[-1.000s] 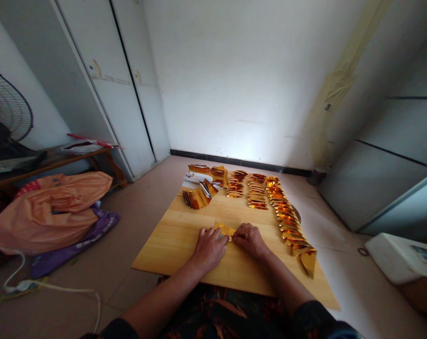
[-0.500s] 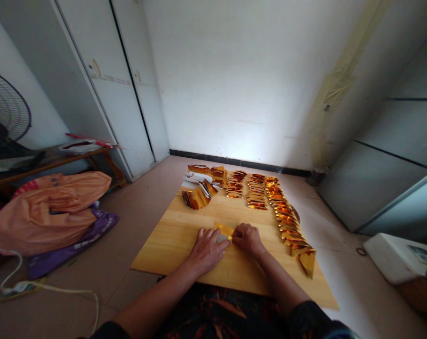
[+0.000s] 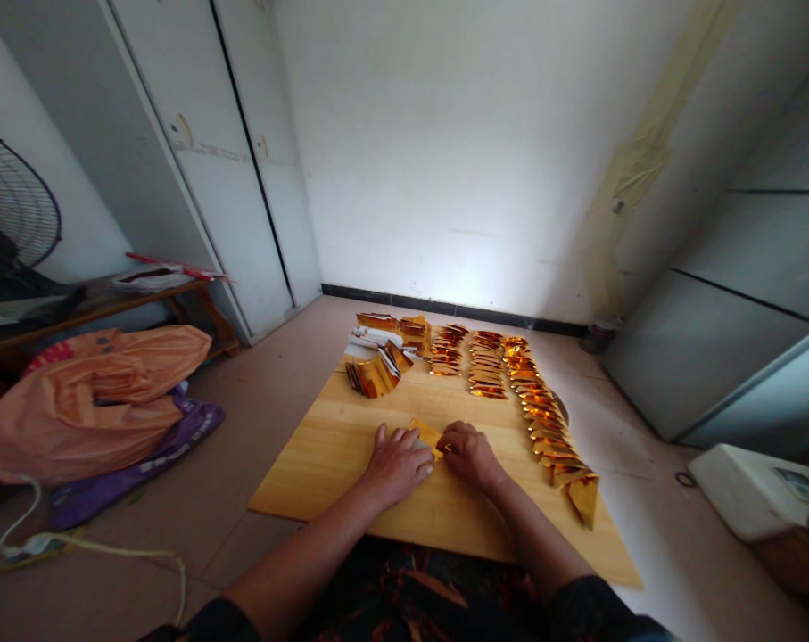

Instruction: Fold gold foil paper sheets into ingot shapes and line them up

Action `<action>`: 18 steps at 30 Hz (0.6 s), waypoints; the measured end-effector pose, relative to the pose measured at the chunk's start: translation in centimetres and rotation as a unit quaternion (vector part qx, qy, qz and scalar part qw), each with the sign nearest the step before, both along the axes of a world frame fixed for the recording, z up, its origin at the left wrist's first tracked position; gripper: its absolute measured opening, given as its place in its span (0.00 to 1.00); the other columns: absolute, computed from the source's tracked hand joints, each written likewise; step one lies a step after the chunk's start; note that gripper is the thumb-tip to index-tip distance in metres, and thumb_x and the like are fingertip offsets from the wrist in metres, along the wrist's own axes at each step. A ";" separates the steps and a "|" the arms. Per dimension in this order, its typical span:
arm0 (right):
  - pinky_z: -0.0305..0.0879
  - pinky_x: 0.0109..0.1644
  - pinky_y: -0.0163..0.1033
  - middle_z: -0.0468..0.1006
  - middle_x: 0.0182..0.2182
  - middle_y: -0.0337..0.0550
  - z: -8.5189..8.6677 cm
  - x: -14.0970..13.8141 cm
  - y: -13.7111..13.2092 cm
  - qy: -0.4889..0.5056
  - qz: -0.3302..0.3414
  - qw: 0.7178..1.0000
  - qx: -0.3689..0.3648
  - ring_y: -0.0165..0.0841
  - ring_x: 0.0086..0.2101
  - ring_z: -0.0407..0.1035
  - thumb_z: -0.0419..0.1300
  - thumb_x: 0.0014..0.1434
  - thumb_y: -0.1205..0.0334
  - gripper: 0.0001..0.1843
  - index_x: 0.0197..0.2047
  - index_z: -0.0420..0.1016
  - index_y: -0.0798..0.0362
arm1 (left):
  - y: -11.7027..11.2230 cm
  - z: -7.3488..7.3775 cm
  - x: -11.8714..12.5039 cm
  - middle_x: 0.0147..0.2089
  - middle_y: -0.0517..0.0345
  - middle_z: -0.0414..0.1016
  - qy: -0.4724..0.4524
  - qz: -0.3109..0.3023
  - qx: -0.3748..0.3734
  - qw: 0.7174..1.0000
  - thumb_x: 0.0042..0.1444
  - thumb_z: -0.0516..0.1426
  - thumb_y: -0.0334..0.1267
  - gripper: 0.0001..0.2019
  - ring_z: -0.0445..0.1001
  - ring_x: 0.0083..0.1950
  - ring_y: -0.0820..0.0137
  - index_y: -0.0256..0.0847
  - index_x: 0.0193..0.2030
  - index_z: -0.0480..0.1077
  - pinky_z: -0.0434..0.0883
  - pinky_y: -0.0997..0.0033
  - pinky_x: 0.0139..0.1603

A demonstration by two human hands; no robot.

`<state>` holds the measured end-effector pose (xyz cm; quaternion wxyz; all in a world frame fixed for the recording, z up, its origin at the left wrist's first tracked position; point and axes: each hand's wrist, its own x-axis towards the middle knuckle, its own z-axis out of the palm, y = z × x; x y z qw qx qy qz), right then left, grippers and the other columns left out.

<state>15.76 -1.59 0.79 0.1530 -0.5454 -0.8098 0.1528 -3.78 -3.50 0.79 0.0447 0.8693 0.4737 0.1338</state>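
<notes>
Both my hands rest on a wooden board (image 3: 324,464) on the floor. My left hand (image 3: 396,464) lies over one piece of gold foil paper (image 3: 426,433) with its fingers curled down and pressing it. My right hand (image 3: 469,453) pinches the same piece from the right. A fanned stack of gold foil sheets (image 3: 375,374) lies further back on the left. Rows of folded gold pieces (image 3: 485,367) run along the far end and down the right side (image 3: 552,441) of the board.
An orange plastic bag (image 3: 96,392) and a purple bag (image 3: 143,455) lie on the floor at left, with a fan (image 3: 12,214) and a low wooden bench (image 3: 96,299) behind. White cabinets (image 3: 217,160) stand at back left. A white box (image 3: 752,490) sits at right.
My hands have shifted slightly on the foil piece, the left hand covering more of it. The view has barely moved.
</notes>
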 end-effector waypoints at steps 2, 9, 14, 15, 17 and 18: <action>0.57 0.46 0.36 0.75 0.43 0.41 0.2 0.1 -0.6 -0.011 0.038 0.999 0.023 0.33 0.43 0.65 0.56 0.54 0.71 0.14 0.40 0.79 0.47 | 0.6 0.1 0.2 0.56 0.57 0.70 -0.011 0.019 0.002 1.000 0.59 0.55 0.44 0.08 0.65 0.55 0.60 0.52 0.37 0.75 0.49 0.38 0.60; 0.55 0.46 0.39 0.75 0.39 0.43 0.8 -1.0 -2.2 -0.043 0.080 0.995 0.044 0.36 0.43 0.63 0.56 0.59 0.66 0.12 0.43 0.77 0.46 | 1.5 0.1 0.8 0.56 0.55 0.70 -0.034 0.053 0.078 0.995 0.56 0.58 0.41 0.06 0.64 0.54 0.60 0.47 0.33 0.77 0.52 0.44 0.60; 0.55 0.44 0.37 0.75 0.38 0.42 -0.1 -1.2 -1.6 -0.016 0.089 0.994 0.058 0.34 0.41 0.65 0.59 0.59 0.64 0.08 0.39 0.79 0.45 | 2.3 -1.0 0.6 0.40 0.55 0.74 -0.059 0.010 0.051 0.997 0.57 0.56 0.34 0.07 0.67 0.44 0.67 0.43 0.31 0.75 0.63 0.65 0.45; 0.55 0.43 0.37 0.75 0.38 0.42 -0.3 -1.1 -1.4 -0.006 0.087 0.994 0.065 0.33 0.41 0.66 0.59 0.59 0.63 0.08 0.39 0.79 0.44 | 2.5 -1.4 0.5 0.37 0.56 0.74 -0.070 -0.008 0.047 0.996 0.58 0.55 0.33 0.08 0.67 0.42 0.68 0.42 0.30 0.75 0.63 0.67 0.43; 0.55 0.42 0.37 0.75 0.40 0.42 -0.8 -0.8 -1.1 0.013 0.084 0.993 0.080 0.33 0.41 0.66 0.61 0.58 0.61 0.07 0.39 0.80 0.43 | 2.8 -1.9 0.3 0.34 0.57 0.73 -0.095 -0.041 0.045 0.994 0.58 0.54 0.31 0.09 0.67 0.39 0.69 0.40 0.29 0.74 0.63 0.70 0.41; 0.55 0.42 0.37 0.75 0.41 0.41 -1.0 -0.7 -1.0 0.018 0.085 0.992 0.087 0.33 0.41 0.66 0.61 0.58 0.61 0.07 0.39 0.80 0.42 | 2.9 -2.1 0.1 0.33 0.57 0.73 -0.105 -0.051 0.046 0.992 0.58 0.54 0.30 0.10 0.67 0.38 0.70 0.40 0.29 0.74 0.64 0.70 0.41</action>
